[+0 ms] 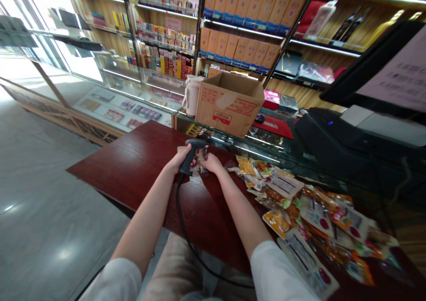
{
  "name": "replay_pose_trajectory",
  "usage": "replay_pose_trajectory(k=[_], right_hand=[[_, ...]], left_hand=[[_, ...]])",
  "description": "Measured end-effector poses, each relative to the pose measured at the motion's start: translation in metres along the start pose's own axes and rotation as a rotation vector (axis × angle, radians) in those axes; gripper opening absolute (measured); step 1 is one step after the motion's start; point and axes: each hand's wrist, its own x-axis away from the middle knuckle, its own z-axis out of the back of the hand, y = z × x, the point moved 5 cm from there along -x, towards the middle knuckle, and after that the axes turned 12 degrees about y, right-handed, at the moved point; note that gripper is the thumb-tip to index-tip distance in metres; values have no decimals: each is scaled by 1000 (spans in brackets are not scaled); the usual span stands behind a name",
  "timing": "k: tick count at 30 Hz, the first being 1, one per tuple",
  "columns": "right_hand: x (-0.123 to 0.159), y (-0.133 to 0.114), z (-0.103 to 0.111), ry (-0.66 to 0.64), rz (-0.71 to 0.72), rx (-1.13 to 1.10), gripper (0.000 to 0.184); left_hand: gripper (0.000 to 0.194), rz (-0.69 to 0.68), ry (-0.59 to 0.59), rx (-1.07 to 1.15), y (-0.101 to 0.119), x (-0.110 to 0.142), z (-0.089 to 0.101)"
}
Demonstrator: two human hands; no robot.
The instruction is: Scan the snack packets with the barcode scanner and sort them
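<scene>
A black barcode scanner (190, 159) sits clamped in the left hand (179, 159), its long axis running away from the person and leaning right, its head over a snack packet (201, 159). The right hand (211, 162) rests on that packet, just beside the left. Both are on a red wood counter (133, 170). The scanner's cord (181, 216) drops toward the person. Right of the hands lies a heap of packets (299, 216). Beyond them stands an open carton (229, 105), its contents hidden.
</scene>
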Motion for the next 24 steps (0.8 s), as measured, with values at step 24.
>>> replay_pose_trajectory(k=[24], right_hand=[[64, 89, 106, 87, -301, -1321, 31]], left_hand=[[57, -86, -242, 79, 8, 25, -18]])
